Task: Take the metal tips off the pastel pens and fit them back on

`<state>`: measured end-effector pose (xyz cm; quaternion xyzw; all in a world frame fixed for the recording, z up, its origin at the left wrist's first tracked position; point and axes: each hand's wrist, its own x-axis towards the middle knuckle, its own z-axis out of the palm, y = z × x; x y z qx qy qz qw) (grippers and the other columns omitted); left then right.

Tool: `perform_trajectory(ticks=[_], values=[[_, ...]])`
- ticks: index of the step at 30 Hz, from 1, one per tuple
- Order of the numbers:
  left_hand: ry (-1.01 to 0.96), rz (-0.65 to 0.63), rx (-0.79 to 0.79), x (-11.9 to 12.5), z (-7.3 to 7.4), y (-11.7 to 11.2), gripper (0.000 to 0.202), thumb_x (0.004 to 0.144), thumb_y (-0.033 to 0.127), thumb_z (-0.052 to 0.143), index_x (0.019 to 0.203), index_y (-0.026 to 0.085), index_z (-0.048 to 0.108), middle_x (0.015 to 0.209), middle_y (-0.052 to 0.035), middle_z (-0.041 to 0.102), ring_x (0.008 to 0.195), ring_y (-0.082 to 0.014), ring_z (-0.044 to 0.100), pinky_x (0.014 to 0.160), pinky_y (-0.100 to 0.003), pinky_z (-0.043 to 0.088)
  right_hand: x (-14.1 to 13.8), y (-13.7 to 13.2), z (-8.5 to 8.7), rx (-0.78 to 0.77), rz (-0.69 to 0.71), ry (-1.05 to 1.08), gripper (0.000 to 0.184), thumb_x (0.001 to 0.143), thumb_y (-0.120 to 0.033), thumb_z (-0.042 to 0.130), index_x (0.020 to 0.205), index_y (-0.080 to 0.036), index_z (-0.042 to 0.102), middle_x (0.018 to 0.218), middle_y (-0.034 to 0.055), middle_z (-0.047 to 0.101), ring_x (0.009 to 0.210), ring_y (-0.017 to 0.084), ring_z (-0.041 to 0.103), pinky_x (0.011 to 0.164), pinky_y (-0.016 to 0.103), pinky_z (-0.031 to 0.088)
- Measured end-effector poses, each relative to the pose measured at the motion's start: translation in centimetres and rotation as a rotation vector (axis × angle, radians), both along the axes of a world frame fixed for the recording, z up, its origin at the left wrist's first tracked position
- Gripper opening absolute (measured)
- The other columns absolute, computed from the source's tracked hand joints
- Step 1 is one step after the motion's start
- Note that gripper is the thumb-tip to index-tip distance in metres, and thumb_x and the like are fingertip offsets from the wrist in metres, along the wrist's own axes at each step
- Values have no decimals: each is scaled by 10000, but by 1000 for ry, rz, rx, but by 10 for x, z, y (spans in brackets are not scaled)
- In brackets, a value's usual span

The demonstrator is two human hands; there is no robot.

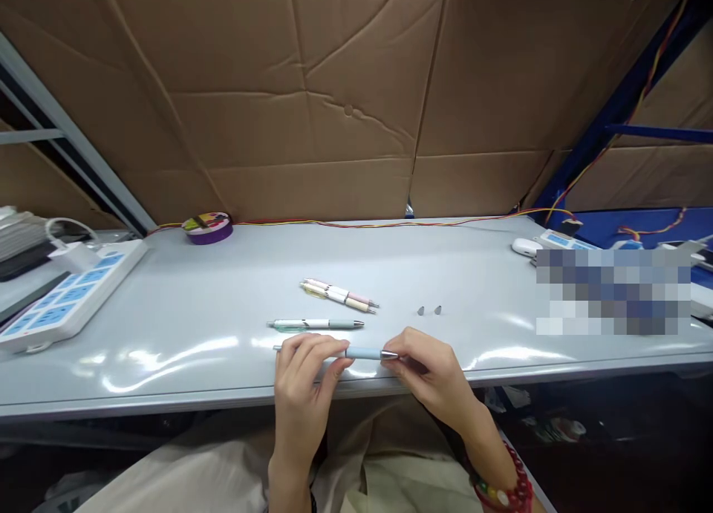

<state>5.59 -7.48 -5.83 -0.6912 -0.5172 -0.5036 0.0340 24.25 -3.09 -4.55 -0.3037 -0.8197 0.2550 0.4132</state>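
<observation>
- Two hands hold one light-blue pen (365, 353) level over the near edge of the worktop (194, 312). It is just off the surface and lies left to right.
- The left hand (304, 379) is closed around the rear half of the barrel, with its fingers curled over the top.
- The right hand (431, 372) pinches the front end, where the metal tip (390, 355) shows between thumb and fingers.
- Judged from this grip, the step in hand is work on the tip end of the pen. Whether the tip is being tightened or loosened I cannot tell.
- Any turn at that end calls for the left hand to keep the barrel from spinning. The right hand needs only a light pinch that stays in line with the pen.
- Beyond the hands a green-and-white pen (315, 324) lies flat. Further back a pink pen and a yellowish pen (339, 294) lie side by side.
- Two small loose metal cones (428, 310) sit to the right of those pens, apart from them. They are small and could roll easily.
- A power strip (67, 294) lies at the far left, and a purple tape roll (208, 228) sits by the cardboard wall (334, 90).
</observation>
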Motion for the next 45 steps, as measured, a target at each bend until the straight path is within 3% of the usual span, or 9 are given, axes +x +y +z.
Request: perform_trajectory(ticks=[3, 10, 19, 24, 28, 31, 36, 41, 45], values=[[-1, 0, -3, 0, 0, 0, 147, 848, 146, 577, 954, 246, 597, 881, -1, 654, 891, -187, 526, 786, -337, 430, 0, 0, -2, 39, -1, -47, 151, 893, -208, 485, 786, -199, 591, 640, 10, 574, 594, 138, 513, 546, 258, 429], [38, 29, -16, 1, 0, 1, 131, 850, 166, 583, 952, 246, 602, 875, -2, 655, 888, -195, 522, 779, -341, 415, 0, -1, -8, 15, -24, 74, 390, 820, -243, 620, 1190, -237, 497, 937, 44, 666, 778, 160, 622, 693, 286, 528], [49, 42, -5, 2, -1, 2, 122, 843, 164, 589, 938, 238, 611, 862, -3, 662, 868, -195, 535, 774, -334, 414, 0, 0, -5, 65, -97, 89, 72, 862, -220, 567, 875, -198, 634, 748, 25, 674, 657, 143, 610, 574, 245, 474], [89, 45, -14, 2, -1, 2, 110, 846, 175, 588, 933, 237, 615, 866, 1, 662, 880, -195, 525, 785, -332, 406, -3, 1, -6, 92, -146, -82, 399, 949, -302, 388, 597, -184, 536, 520, -9, 499, 497, 117, 453, 483, 246, 355], [88, 43, -21, 2, -1, 2, 120, 850, 172, 584, 945, 240, 607, 876, -1, 662, 886, -201, 518, 774, -329, 399, -1, 1, -7, 32, -101, 48, 179, 899, -336, 503, 964, -191, 586, 796, 32, 633, 697, 150, 561, 616, 264, 454], [92, 41, -22, 2, -1, 2, 123, 849, 176, 587, 952, 241, 604, 873, 0, 661, 890, -204, 513, 771, -329, 392, 1, 1, -4, 29, -42, 92, 414, 807, -280, 650, 1187, -233, 493, 1045, 56, 631, 927, 189, 575, 771, 311, 483], [86, 40, -30, 1, -2, 2, 110, 853, 188, 583, 947, 239, 607, 869, -1, 661, 887, -202, 513, 768, -324, 392, 1, 2, -6, 6, 35, 154, 218, 829, -139, 605, 1017, -248, 592, 958, 22, 670, 897, 169, 610, 771, 301, 504], [105, 59, -13, 1, -4, 3, 108, 853, 199, 581, 950, 236, 613, 866, -3, 663, 879, -202, 523, 774, -323, 392, -2, 1, -10, 94, -101, 147, 60, 830, -204, 621, 889, -203, 634, 747, 15, 678, 655, 146, 606, 568, 252, 475], [120, 61, -18, 1, -4, 2, 103, 855, 206, 579, 945, 242, 615, 866, -1, 664, 873, -202, 536, 771, -323, 390, -4, 1, -10, 96, -164, 14, 216, 894, -317, 528, 739, -183, 599, 610, 2, 597, 555, 124, 528, 513, 241, 405]])
